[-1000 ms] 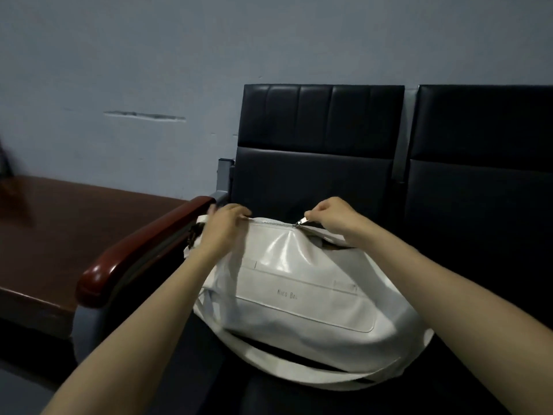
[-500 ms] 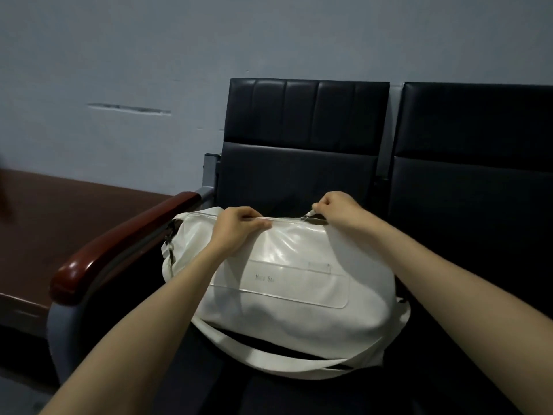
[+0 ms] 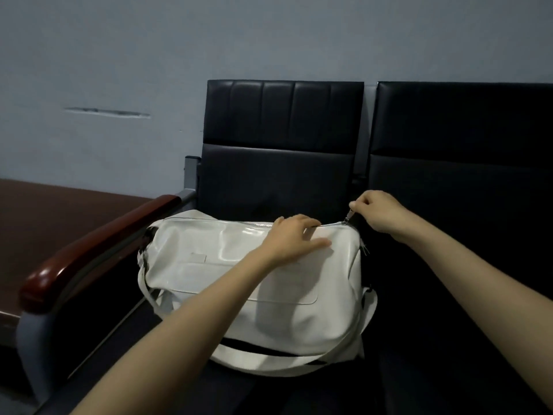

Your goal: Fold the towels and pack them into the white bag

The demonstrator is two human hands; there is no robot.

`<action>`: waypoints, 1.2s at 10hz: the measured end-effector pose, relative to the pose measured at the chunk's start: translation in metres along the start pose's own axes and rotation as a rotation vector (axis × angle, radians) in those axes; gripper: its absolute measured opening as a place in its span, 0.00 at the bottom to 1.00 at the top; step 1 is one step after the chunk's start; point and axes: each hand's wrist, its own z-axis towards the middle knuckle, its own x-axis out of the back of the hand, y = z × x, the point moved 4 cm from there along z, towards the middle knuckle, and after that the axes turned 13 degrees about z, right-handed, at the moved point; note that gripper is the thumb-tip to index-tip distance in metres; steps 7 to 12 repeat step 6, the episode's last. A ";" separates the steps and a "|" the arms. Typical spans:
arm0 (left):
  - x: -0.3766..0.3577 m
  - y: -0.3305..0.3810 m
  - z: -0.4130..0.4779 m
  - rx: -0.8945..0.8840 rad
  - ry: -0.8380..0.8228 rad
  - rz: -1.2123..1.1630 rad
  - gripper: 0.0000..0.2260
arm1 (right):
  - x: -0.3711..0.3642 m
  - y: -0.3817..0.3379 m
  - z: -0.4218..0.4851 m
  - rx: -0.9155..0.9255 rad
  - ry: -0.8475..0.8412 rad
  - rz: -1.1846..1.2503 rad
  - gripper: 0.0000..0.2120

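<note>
the white bag (image 3: 227, 283) lay on the seat of the dark chair (image 3: 281, 115). its zip line was drawn together along the top up to the right corner, so what it held was hidden from me. my left hand (image 3: 287, 241) lay on the bag's upper edge, its fingers (image 3: 302, 223) straight and spread, pressing the glossy skin and gripping nothing. my right hand (image 3: 380, 211) was at the bag's top right corner, pinching the small metal zip pull (image 3: 348, 217) just above it. the chair had a reddish wooden armrest (image 3: 89, 253) on its left and a neighbouring seat (image 3: 463, 130) joined on its right. a brown table (image 3: 45, 223) stood beyond the armrest. behind rose a plain grey-blue wall (image 3: 149, 55) with a long scuff (image 3: 104, 112). the bag was shiny and creased, with a flat pocket on its front and a white strap (image 3: 269, 362) looped under its near edge.
</note>
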 end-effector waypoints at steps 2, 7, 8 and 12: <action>-0.003 -0.001 0.006 0.172 0.132 -0.185 0.14 | 0.005 0.013 -0.003 0.029 -0.006 0.035 0.17; -0.003 -0.007 0.008 0.248 0.105 -0.368 0.10 | -0.004 0.099 -0.009 -0.298 -0.054 0.676 0.11; -0.003 -0.007 0.008 0.248 0.105 -0.368 0.10 | -0.004 0.099 -0.009 -0.298 -0.054 0.676 0.11; -0.003 -0.007 0.008 0.248 0.105 -0.368 0.10 | -0.004 0.099 -0.009 -0.298 -0.054 0.676 0.11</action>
